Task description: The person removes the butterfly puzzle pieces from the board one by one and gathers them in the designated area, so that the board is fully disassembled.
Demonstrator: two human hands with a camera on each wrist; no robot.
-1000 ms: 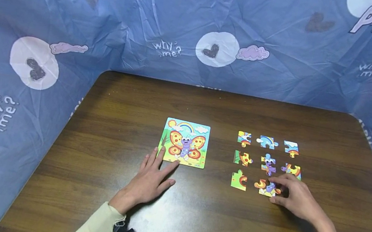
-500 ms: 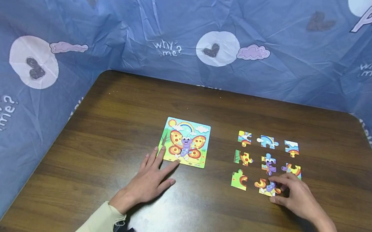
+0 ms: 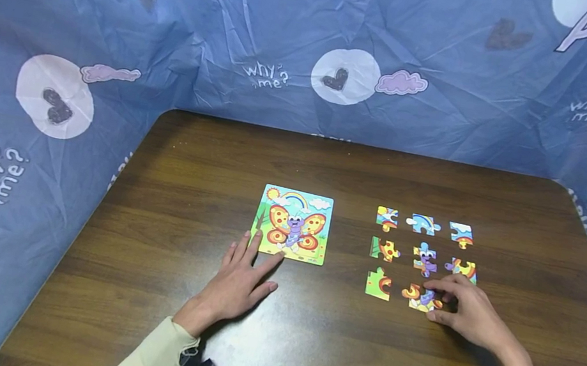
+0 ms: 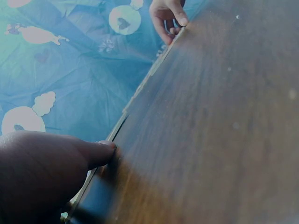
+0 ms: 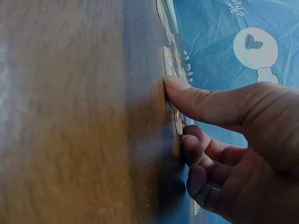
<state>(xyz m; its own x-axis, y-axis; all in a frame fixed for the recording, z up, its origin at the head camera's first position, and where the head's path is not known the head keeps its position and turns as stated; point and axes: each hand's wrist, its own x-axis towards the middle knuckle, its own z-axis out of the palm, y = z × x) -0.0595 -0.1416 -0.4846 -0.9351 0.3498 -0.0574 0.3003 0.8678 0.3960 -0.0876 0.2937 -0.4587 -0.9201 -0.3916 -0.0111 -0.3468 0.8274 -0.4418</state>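
Observation:
My left hand (image 3: 232, 284) lies flat with fingers spread, its fingertips on the lower left edge of a butterfly picture board (image 3: 294, 228). To the right, jigsaw pieces lie apart in rows on the table. My right hand (image 3: 469, 311) pinches the bottom-row jigsaw piece (image 3: 420, 299), which shows the butterfly's purple body, with the thumb at its near edge and the index finger at its far edge. In the right wrist view the thumb (image 5: 201, 100) and curled fingers meet the thin piece low over the table. Whatever is under the right palm is hidden.
A green piece (image 3: 378, 284) lies left of the held one. Behind are a purple face piece (image 3: 424, 260), a wing piece (image 3: 386, 250) and a rainbow piece (image 3: 423, 224). The brown wooden table (image 3: 323, 356) ends at a printed blue cloth (image 3: 274, 18).

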